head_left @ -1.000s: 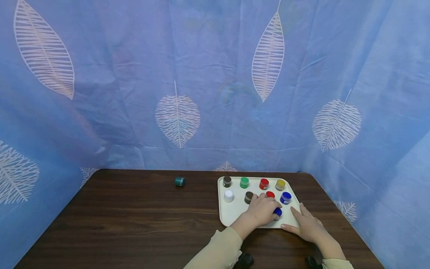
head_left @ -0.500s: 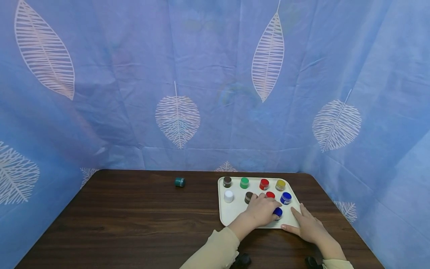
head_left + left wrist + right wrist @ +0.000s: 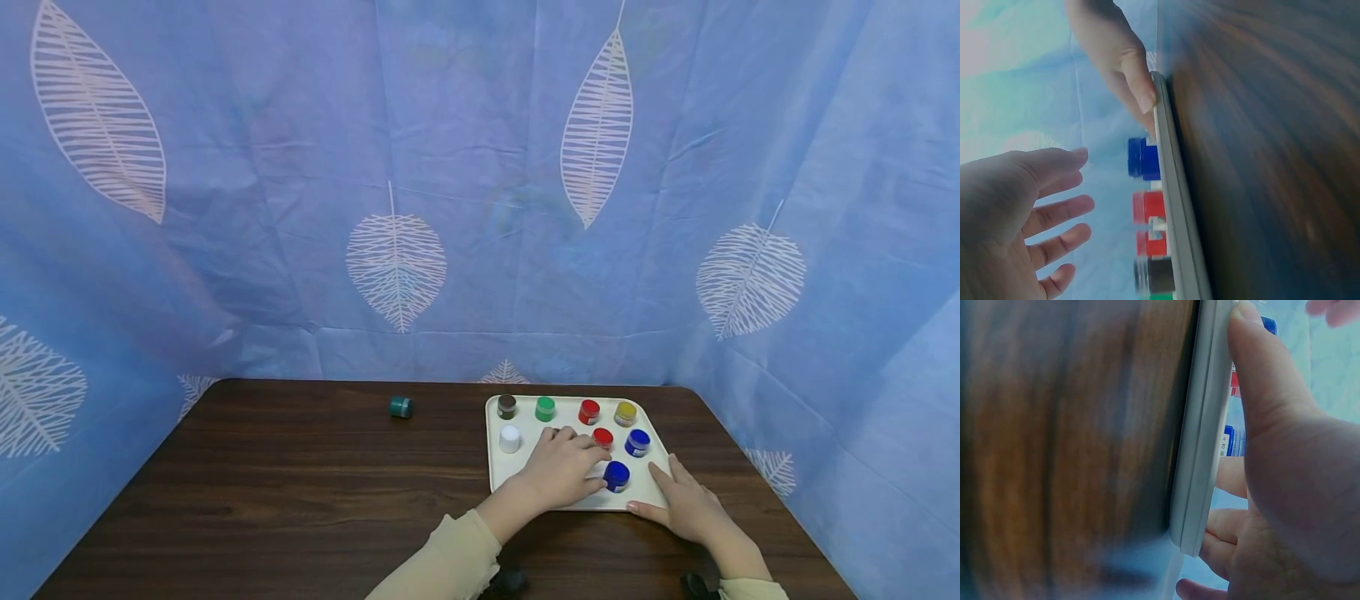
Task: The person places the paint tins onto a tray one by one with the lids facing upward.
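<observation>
A cream tray (image 3: 497, 479) at the right of the table bears several small paint jars. My left hand (image 3: 558, 468) hovers over its front part with fingers spread, apart from the jars in the left wrist view. Just right of its fingertips stands a blue paint jar (image 3: 617, 477), upright near the front rim. Behind it are a red jar (image 3: 602, 439) and another blue jar (image 3: 637, 442). My right hand (image 3: 693, 504) rests at the tray's front right corner, thumb (image 3: 1266, 369) against the front rim and fingers along the right side. A dark brown jar is hidden behind my left hand.
Along the tray's back stand a dark jar (image 3: 507, 407), a green jar (image 3: 545, 408), a red jar (image 3: 589, 411) and a yellow jar (image 3: 626, 413). A white jar (image 3: 510, 438) is at left. A teal jar (image 3: 401, 407) lies sideways on the wooden table (image 3: 300, 483).
My left hand has let go of the front blue jar and drawn back to the left, leaving that jar standing in fuller view. My right hand has stayed at the tray's corner.
</observation>
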Demonstrator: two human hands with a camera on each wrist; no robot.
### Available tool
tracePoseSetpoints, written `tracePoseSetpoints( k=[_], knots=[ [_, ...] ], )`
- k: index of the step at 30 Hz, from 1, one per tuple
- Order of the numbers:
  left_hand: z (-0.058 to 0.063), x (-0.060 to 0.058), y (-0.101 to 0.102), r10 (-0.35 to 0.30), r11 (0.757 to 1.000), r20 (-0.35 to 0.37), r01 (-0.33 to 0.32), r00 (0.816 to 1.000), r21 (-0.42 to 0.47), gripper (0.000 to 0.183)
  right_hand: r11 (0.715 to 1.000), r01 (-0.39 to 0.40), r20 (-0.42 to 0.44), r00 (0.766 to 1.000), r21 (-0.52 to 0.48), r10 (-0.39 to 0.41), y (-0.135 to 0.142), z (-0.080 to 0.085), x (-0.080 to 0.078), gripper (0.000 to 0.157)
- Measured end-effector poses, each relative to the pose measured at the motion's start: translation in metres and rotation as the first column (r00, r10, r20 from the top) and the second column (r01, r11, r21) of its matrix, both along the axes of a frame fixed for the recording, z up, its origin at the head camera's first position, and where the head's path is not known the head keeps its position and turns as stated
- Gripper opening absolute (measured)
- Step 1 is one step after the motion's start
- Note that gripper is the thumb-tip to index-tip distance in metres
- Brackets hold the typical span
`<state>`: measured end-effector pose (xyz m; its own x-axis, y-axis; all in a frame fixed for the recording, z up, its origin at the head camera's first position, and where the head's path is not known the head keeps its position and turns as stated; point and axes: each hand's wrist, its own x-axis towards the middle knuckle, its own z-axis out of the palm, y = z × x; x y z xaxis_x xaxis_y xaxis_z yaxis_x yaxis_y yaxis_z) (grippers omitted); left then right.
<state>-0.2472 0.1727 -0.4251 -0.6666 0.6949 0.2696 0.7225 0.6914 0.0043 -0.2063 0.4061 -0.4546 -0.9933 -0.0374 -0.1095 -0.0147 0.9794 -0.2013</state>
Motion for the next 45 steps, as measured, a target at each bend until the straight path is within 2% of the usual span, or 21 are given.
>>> tracePoseSetpoints(
  k=[7,13,22,31,38,45],
  knots=[
    [-0.001,-0.003,-0.028,-0.039,0.999,-0.023,0.04,0.999,0.026,0.034,1.0,0.01,0.003,1.0,-0.006,-0.01,0.002,-0.002,0.0,0.098],
    [-0.003,-0.007,-0.055,-0.044,0.999,-0.046,0.045,0.998,0.031,0.033,1.0,0.012,0.019,1.0,-0.023,-0.011,0.003,-0.002,0.001,0.099],
    [-0.008,-0.015,-0.096,-0.019,1.0,-0.111,0.02,0.994,0.008,0.029,0.999,0.014,0.019,1.0,-0.032,-0.013,0.001,0.001,0.001,0.097],
    [-0.004,-0.02,-0.137,0.002,0.999,-0.176,-0.009,0.984,-0.035,0.028,1.0,0.012,0.018,1.0,-0.021,-0.012,-0.003,0.005,0.002,0.096],
    [-0.008,-0.036,-0.167,0.021,1.0,-0.234,-0.024,0.972,-0.012,0.025,0.999,0.019,0.018,1.0,-0.026,-0.019,-0.004,0.005,0.003,0.097],
    [-0.01,-0.055,-0.197,0.081,0.996,-0.306,-0.088,0.948,-0.011,0.026,0.999,0.023,0.019,1.0,-0.027,-0.023,-0.004,0.005,0.003,0.097]
  ],
)
